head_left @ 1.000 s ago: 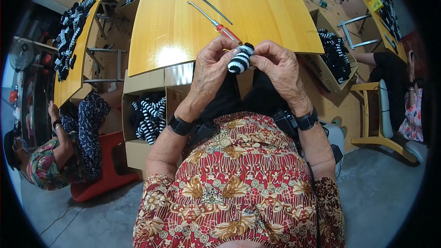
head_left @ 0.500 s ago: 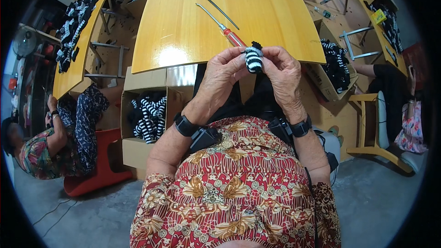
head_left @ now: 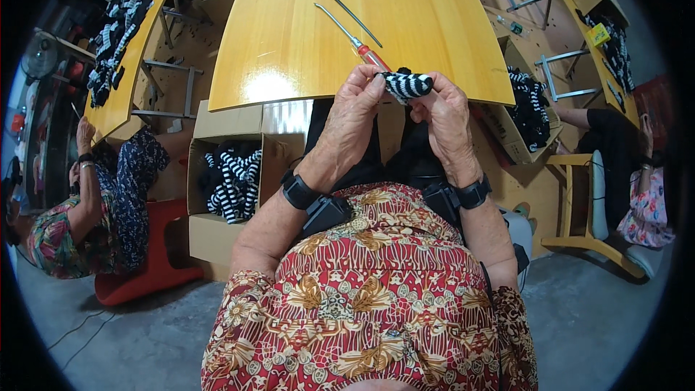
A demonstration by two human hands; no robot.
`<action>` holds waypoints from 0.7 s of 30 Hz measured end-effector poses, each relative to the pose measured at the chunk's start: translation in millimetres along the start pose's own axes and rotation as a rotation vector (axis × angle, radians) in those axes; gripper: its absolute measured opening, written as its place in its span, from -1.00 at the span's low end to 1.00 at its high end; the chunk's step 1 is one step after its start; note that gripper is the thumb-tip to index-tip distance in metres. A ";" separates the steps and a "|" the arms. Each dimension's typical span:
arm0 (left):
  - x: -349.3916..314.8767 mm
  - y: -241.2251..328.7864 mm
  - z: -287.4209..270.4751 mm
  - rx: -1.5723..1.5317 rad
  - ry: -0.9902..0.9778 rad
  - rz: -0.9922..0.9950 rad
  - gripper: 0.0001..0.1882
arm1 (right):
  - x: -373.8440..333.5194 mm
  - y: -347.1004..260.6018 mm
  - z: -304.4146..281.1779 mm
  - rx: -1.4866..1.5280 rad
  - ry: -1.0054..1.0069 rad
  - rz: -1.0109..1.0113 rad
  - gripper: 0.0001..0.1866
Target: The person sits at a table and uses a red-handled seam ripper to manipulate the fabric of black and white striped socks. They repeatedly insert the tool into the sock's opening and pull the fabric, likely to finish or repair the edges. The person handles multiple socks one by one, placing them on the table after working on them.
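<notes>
Between my hands, at the table's near edge, is a small black-and-white striped knitted piece point(head_left: 409, 85), lying sideways with a dark rounded end toward the right. My left hand point(head_left: 355, 101) pinches its left end between thumb and fingers. My right hand point(head_left: 443, 112) grips it near the dark end; some of its fingers are hidden behind the knit. Just beyond my left fingertips lies a red-handled tool point(head_left: 371, 56) with a thin metal shaft bent at the tip. A slim dark rod point(head_left: 349, 14) with a yellowish tip rests on the table beside it.
The yellow wooden table point(head_left: 282, 43) spreads out ahead. A cardboard box point(head_left: 199, 174) of striped knits stands at my left, another box point(head_left: 499, 119) at my right. People sit at side tables on both sides, the left one on a red chair point(head_left: 156, 253). More striped knits point(head_left: 119, 43) cover the left table.
The striped knitted piece has turned from upright to sideways, its dark end now pointing right. Both hands have shifted slightly with it. The tools appear a little lower and further right.
</notes>
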State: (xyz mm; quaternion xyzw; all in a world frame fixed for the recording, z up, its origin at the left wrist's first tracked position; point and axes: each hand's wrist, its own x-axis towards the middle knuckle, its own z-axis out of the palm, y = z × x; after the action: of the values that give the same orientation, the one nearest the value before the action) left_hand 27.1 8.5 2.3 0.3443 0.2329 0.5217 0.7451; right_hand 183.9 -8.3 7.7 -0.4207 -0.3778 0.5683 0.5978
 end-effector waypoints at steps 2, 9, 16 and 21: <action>0.6 1.5 -2.9 -0.018 -0.075 -0.050 -0.83 | -4.6 -0.5 2.1 -0.053 -0.015 -0.023 -0.95; -7.5 5.9 -4.3 0.039 -0.191 -0.046 -0.74 | -4.5 -3.5 2.8 0.000 -0.047 -0.112 -0.95; -5.6 7.7 7.2 0.208 -0.092 0.137 -0.68 | -9.6 -4.9 9.3 -0.015 -0.012 -0.212 -0.94; -9.0 16.0 10.3 0.313 -0.081 0.045 -0.72 | -15.5 -13.3 12.2 -0.333 0.113 -0.345 -0.96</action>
State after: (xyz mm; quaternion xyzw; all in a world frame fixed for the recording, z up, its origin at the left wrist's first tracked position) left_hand 21.4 0.8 21.0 0.4822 0.2731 0.4813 0.6792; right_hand 176.3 -22.8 24.9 -0.4740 -0.4984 0.3632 0.6285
